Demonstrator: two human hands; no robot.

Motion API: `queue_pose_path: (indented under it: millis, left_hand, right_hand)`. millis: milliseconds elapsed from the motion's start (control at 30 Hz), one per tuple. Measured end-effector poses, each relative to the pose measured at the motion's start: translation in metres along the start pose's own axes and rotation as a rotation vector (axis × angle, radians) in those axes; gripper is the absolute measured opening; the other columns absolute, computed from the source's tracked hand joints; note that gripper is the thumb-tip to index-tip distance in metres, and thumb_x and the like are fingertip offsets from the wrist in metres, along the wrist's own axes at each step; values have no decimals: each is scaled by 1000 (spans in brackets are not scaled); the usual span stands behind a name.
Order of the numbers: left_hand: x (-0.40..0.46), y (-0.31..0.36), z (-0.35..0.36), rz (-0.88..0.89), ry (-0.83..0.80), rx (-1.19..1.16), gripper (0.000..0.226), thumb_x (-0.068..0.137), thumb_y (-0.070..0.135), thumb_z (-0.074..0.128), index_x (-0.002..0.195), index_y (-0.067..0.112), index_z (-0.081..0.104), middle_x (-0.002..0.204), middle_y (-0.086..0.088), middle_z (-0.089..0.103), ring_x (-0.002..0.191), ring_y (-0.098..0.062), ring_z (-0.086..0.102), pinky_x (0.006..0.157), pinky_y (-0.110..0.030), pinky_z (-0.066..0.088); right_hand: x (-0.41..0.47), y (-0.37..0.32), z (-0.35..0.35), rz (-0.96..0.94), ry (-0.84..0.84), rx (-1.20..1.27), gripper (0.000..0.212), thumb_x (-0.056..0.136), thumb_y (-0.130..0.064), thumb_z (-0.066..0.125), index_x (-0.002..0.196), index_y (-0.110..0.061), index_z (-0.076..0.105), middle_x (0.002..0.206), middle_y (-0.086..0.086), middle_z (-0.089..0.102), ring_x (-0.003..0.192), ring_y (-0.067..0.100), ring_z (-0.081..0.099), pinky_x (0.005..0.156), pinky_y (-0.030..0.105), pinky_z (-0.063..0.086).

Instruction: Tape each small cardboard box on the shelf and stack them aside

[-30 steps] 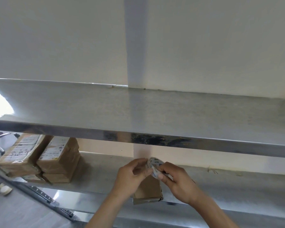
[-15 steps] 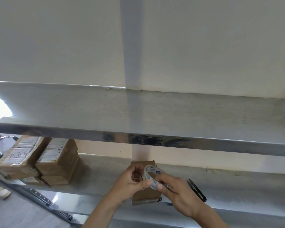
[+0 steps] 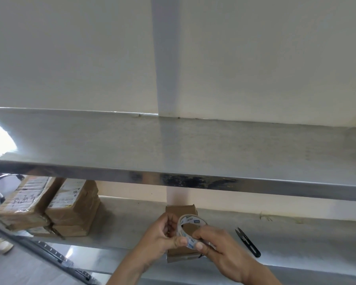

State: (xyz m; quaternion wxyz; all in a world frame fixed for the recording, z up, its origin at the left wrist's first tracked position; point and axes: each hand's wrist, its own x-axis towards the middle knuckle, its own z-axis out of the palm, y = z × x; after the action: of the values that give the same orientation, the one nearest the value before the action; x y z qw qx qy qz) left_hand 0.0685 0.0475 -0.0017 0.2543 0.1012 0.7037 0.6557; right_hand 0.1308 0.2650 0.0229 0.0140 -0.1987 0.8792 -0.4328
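Note:
A small brown cardboard box (image 3: pixel 180 210) lies on the lower steel shelf (image 3: pixel 296 239), partly hidden behind my hands. Just above it I hold a roll of clear tape (image 3: pixel 190 223) with a white and blue core. My left hand (image 3: pixel 160 237) pinches the roll's near rim with thumb and fingers. My right hand (image 3: pixel 218 245) grips the roll from the right, thumb on its lower edge. A stack of taped cardboard boxes (image 3: pixel 70 206) with white labels sits at the left end of the same shelf.
Black thread snips (image 3: pixel 248 242) lie on the lower shelf right of my hands. An upper steel shelf (image 3: pixel 193 147) juts out above, its front edge overhanging the work area. A dark metal rail (image 3: pixel 39 247) runs diagonally at lower left.
The view has tilted down a little, so the box and the snips show more. My hands have turned the tape roll, so its open ring faces me.

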Motion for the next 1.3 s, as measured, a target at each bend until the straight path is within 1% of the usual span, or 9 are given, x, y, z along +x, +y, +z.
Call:
queue_pose_path:
  millis: [167, 267, 333, 533, 800, 867, 967, 1133, 1300]
  left_hand:
    - [0, -1, -5, -16, -16, -3, 79, 54, 41, 99, 108, 2, 56, 97, -8, 71, 92, -24, 62, 86, -44, 49]
    - [1, -4, -7, -19, 0, -6, 49, 57, 42, 98, 82, 22, 61, 82, -7, 62, 81, -24, 50, 74, -42, 40]
    - [0, -1, -5, -11, 17, 14, 44, 57, 45, 97, 73, 28, 60, 77, -2, 58, 78, -22, 47, 73, -37, 38]
    - [-1, 23, -15, 24, -53, 143, 69, 60, 36, 95, 118, 18, 62, 110, 4, 73, 102, -13, 69, 88, -29, 56]
    - [2, 21, -19, 26, -10, 140, 59, 61, 19, 97, 108, 7, 62, 101, -8, 74, 90, -16, 68, 85, -41, 55]
    - [3, 18, -16, 21, 20, 107, 57, 57, 33, 99, 97, 12, 64, 90, -11, 71, 81, -20, 61, 76, -45, 51]
    - [3, 13, -7, 29, 60, 83, 47, 53, 50, 96, 81, 28, 65, 76, 2, 60, 73, -16, 50, 68, -33, 43]
    - [7, 14, -6, 83, 3, 19, 70, 61, 25, 95, 119, 6, 59, 115, -8, 73, 110, -26, 68, 97, -38, 55]
    - [12, 15, 8, 106, 106, 8, 73, 49, 19, 97, 112, 4, 63, 108, -9, 75, 105, -24, 71, 91, -33, 57]
  right_hand:
    - [3, -3, 2, -6, -5, 2, 44, 100, -57, 44, 96, -16, 61, 91, -12, 52, 80, 3, 48, 68, 14, 36]
    - [4, 0, 4, 26, -12, 6, 32, 101, -50, 48, 97, -20, 60, 91, -14, 53, 81, 4, 49, 70, 19, 39]
    - [4, 2, 3, 46, -9, -2, 25, 102, -46, 49, 98, -24, 58, 91, -12, 54, 83, 9, 51, 73, 27, 42]
    - [9, -4, -1, -2, -33, -40, 27, 103, -48, 46, 100, -24, 59, 94, -7, 56, 88, 12, 53, 77, 30, 44]
    - [14, -9, -2, -50, -65, -101, 29, 104, -47, 43, 98, -23, 58, 91, -11, 53, 85, 2, 47, 72, 13, 35]
    - [13, -6, -2, -44, -56, -111, 35, 104, -50, 40, 99, -21, 59, 90, -13, 52, 84, 3, 46, 72, 14, 35]
    - [12, -1, -5, -22, -33, -120, 43, 103, -55, 38, 101, -18, 60, 92, -11, 52, 86, 6, 47, 73, 18, 37]
    - [13, -6, -10, -31, -31, -108, 29, 102, -45, 44, 97, -20, 59, 89, -12, 51, 85, 5, 47, 72, 19, 36]
    - [24, -13, 4, -6, 58, -216, 54, 99, -64, 37, 70, -19, 43, 68, -12, 41, 68, 5, 42, 59, 19, 30]
